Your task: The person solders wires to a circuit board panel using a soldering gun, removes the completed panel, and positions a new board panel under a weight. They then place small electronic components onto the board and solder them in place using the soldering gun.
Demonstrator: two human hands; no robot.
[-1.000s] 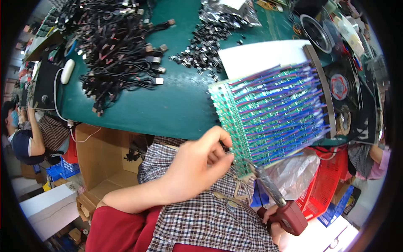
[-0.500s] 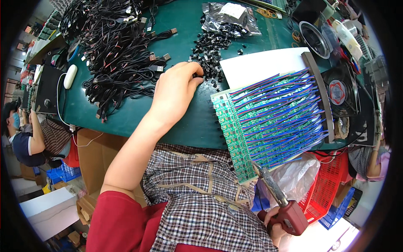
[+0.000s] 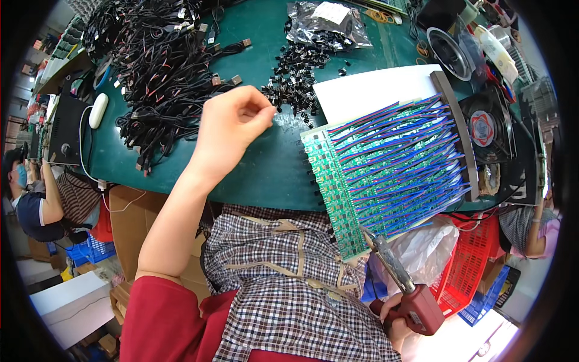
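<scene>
My left hand [image 3: 232, 130] hovers over the green table, just left of a pile of small black components [image 3: 292, 78] with metal pins. Its thumb and forefinger are pinched together; whatever is between the tips is too small to make out. Low on the right, my right hand [image 3: 395, 320] grips a dark red soldering gun [image 3: 421, 309] with a metal barrel. The gun's tip points at the near corner of a panel of green circuit boards [image 3: 335, 187]. Blue, red and black wires [image 3: 398, 175] run rightward across the panel, their far ends beneath a dark bar [image 3: 455, 136].
A heap of black USB cables [image 3: 163, 78] covers the table's left side. A plastic bag [image 3: 329, 25] lies behind the components. White board [image 3: 377, 90] extends behind the panel. A fan [image 3: 485, 130] stands right, above a red basket [image 3: 467, 271]. Other people sit at both sides.
My left hand has drawn back leftward from the component pile, with its fingers pinched. My right hand and the soldering gun have hardly shifted.
</scene>
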